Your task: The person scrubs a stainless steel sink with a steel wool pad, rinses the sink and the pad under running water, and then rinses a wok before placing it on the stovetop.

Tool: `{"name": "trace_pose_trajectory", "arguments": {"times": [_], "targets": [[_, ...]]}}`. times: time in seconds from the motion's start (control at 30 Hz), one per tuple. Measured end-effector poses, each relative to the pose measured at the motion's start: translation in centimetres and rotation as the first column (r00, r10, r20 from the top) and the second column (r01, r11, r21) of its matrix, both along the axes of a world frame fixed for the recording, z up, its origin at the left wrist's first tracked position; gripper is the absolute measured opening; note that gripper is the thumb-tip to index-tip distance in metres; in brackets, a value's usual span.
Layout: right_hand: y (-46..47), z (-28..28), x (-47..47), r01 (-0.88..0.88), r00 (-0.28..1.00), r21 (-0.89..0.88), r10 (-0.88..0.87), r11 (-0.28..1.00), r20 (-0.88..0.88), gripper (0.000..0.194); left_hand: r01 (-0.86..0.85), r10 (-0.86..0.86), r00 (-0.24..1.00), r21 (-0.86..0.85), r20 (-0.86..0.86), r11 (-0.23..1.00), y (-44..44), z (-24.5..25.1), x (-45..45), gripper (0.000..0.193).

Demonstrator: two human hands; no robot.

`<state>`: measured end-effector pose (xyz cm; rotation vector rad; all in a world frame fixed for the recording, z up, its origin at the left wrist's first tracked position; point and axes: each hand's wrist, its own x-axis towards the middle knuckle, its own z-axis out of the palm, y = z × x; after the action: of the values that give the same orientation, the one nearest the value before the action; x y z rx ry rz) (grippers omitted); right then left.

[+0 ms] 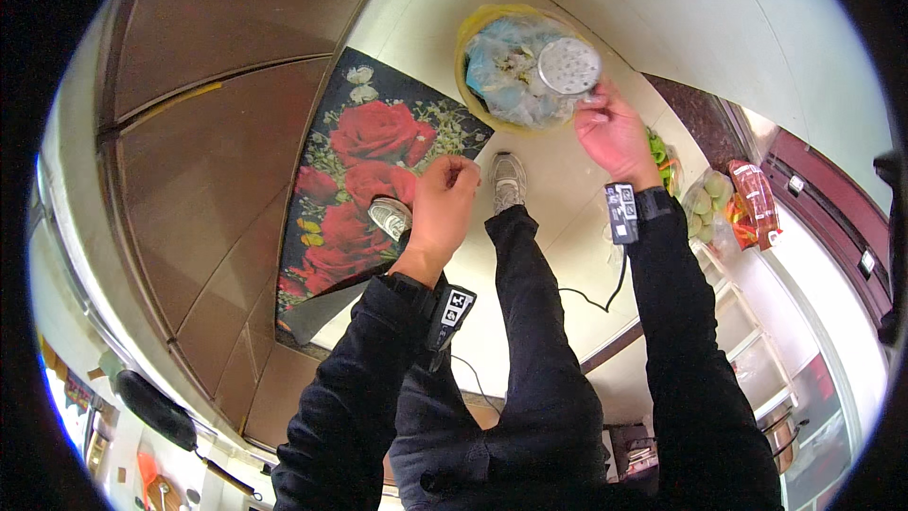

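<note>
My right hand grips the rim of a round metal strainer disc, perforated and speckled with dark bits. The disc is held over the right part of a round trash bin with a yellow rim. Inside the bin, a clear and blue plastic bag holds some food scraps. My left hand is raised over the rose-patterned mat, with its fingers curled; whether anything small is between them cannot be told. Each wrist wears a strapped black device.
A rose-patterned floor mat lies beside brown cabinets. At the right are a bag of round green produce, a red package and green vegetables. A black frying pan is at lower left. Cables hang from the wrist devices.
</note>
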<state>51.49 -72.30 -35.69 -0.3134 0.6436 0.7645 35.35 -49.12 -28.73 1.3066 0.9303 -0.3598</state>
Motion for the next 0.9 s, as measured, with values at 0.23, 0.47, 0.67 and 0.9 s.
{"name": "trace_pose_trajectory", "arguments": {"times": [0.23, 0.47, 0.67, 0.9], "targets": [[0.7, -5.9, 1.0, -0.136, 0.99, -0.24, 0.124, 0.961, -0.064, 0.012, -0.024, 0.024, 1.0, 0.028, 0.007, 0.999, -2.2, -3.1, 2.2, 0.017], [0.3, -5.4, 1.9, -0.122, 0.992, 0.167, 0.126, 0.978, -0.015, 0.018, -0.028, 0.027, 1.0, 0.042, 0.006, 0.999, -2.4, -3.1, 3.0, 0.018], [1.1, -7.4, 1.1, -0.184, 0.976, -0.31, 0.136, 0.933, -0.172, 0.015, -0.006, 0.006, 1.0, 0.043, -0.012, 0.999, -2.6, -2.9, 2.3, 0.018], [0.6, -6.3, -0.1, -0.274, 0.961, -0.36, 0.263, 0.892, -0.081, 0.011, 0.017, -0.014, 0.999, 0.059, -0.04, 0.998, -1.4, -1.8, 3.1, 0.02]]}}
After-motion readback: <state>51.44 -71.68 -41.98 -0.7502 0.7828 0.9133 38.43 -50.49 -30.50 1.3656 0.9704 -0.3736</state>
